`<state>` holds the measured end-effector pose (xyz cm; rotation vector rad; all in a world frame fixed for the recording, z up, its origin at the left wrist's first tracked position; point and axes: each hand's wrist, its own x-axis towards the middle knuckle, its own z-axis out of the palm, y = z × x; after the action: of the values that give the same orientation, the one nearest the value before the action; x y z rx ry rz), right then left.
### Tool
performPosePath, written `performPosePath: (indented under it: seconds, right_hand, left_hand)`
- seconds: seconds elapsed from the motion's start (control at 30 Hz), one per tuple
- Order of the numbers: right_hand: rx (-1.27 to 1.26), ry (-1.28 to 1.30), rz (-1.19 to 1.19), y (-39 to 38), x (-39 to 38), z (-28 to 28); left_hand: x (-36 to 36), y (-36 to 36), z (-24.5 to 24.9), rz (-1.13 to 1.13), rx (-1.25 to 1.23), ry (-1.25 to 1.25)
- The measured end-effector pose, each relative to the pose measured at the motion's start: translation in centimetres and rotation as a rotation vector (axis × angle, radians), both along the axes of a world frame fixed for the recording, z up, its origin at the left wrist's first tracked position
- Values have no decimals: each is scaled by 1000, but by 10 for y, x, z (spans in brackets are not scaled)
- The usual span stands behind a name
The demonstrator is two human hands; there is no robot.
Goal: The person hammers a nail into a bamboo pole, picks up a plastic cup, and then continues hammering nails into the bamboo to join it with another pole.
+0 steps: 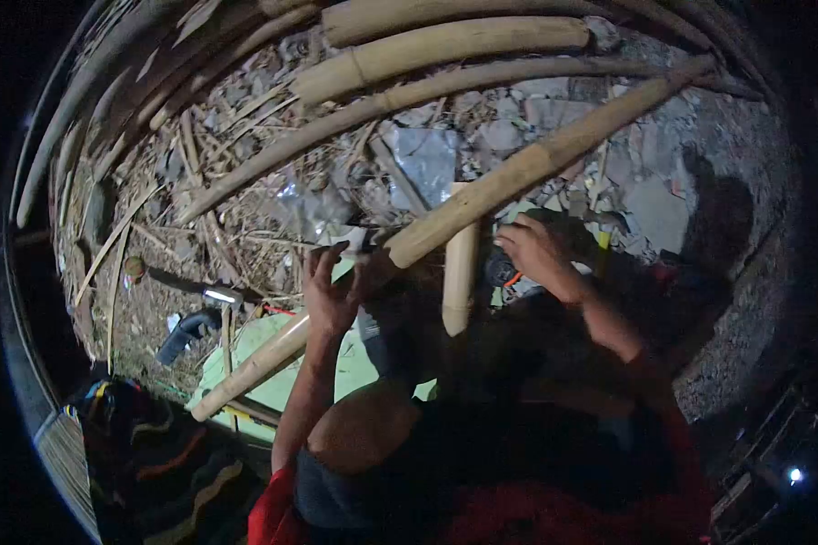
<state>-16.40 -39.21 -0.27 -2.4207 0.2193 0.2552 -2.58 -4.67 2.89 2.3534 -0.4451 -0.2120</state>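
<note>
A long bamboo pole runs diagonally from the lower left to the upper right. My left hand is at the pole, its fingers curled and apart; whether it touches the pole is unclear. On the right, my right hand is beside a round black object with an orange edge, fingers bent; what they hold, if anything, is hidden. A short bamboo piece lies between my hands, its upper end near the long pole.
Thick bamboo poles lie across the top. A machete-like tool and a dark object are at the left, near a pale green sheet. A yellow-handled hammer is at the right. Stones and bamboo scraps cover the ground.
</note>
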Motion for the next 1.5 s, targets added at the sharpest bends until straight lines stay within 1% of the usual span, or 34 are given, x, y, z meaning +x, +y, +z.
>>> performPosePath:
  seconds: [0.03,0.07,0.1,0.17,0.2,0.23,0.27,0.3,0.37,0.4,0.43,0.5,0.57,0.67,0.77,0.8,0.83,0.87,0.9,0.93,0.97,1.0,1.03,1.07,1.1,1.13,1.17,1.2,1.23,1.27,1.37,1.4,1.47,1.5]
  right_hand:
    - [0,4,-1,0,-1,-1]
    - [1,-24,13,-4,-5,-17]
    - [-44,12,38,-2,-1,-15]
    - [-149,75,84,-2,12,4]
    - [-149,53,128,-1,17,11]
    - [-221,77,185,0,20,9]
    - [-294,99,243,0,22,5]
    - [-369,121,300,2,27,3]
    - [-394,216,311,9,37,9]
    - [-409,257,319,10,39,8]
    - [-426,296,327,10,42,8]
    - [-325,273,279,6,40,6]
    - [-184,247,197,-5,28,-14]
    - [-146,110,230,-7,13,-20]
    - [-147,196,156,3,13,-17]
    - [-114,152,136,2,12,-18]
    - [-106,183,93,4,13,-12]
    - [-101,215,51,6,14,-6]
    - [-96,246,14,4,15,-2]
    - [-47,156,34,0,12,-11]
    - [-28,214,-11,-3,6,-16]
    - [-8,270,-55,4,9,-9]
    - [14,324,-99,9,10,-5]
    - [74,258,-141,11,5,-7]
    - [34,255,-152,17,4,1]
    - [-5,254,-166,24,5,14]
    - [-44,250,-182,27,4,21]
    - [-69,228,-141,20,-7,-10]
    - [-31,210,-148,18,-12,-22]
    - [7,190,-154,16,-15,-30]
    - [49,123,-94,7,-16,-31]
    - [55,107,-82,5,-15,-31]
    - [41,113,-88,5,-9,-13]
    - [69,63,-132,7,-3,3]
  left_hand:
    - [1,14,-1,74,5,-57]
    - [3,32,2,95,-3,-220]
    - [8,36,15,163,66,-339]
    - [12,64,21,268,124,-406]
    - [16,76,21,320,181,-388]
    - [19,88,19,416,157,-226]
    - [22,94,13,456,124,-168]
    - [31,91,11,495,90,-110]
    - [49,75,-2,532,23,-48]
    - [62,61,1,581,65,98]
    - [69,45,0,602,42,104]
    - [88,27,-13,607,25,236]
    - [101,18,-51,665,17,211]
    - [102,5,-59,609,-227,272]
    - [96,15,-80,564,-383,284]
    - [93,16,-79,583,-494,333]
    - [91,15,-74,492,-615,261]
    - [86,14,-69,466,-583,237]
    - [84,5,-44,443,-552,211]
    - [79,1,-38,419,-606,216]
    - [75,-3,-32,397,-660,217]
    - [72,-5,-27,377,-712,215]
    - [69,-10,-17,371,-674,204]
    - [65,-17,-9,366,-636,194]
    - [61,-21,-5,360,-596,186]
    - [55,-21,-7,393,-644,255]
    - [53,-23,-10,356,-650,225]
    - [51,-26,-13,317,-657,193]
    - [50,-29,-14,278,-662,163]
    - [49,-30,-10,291,-612,238]
    - [42,-33,-24,156,-748,249]
    - [36,-48,-2,173,-761,260]
    - [28,-57,-3,76,-582,53]
    - [26,-54,-6,28,-487,-44]
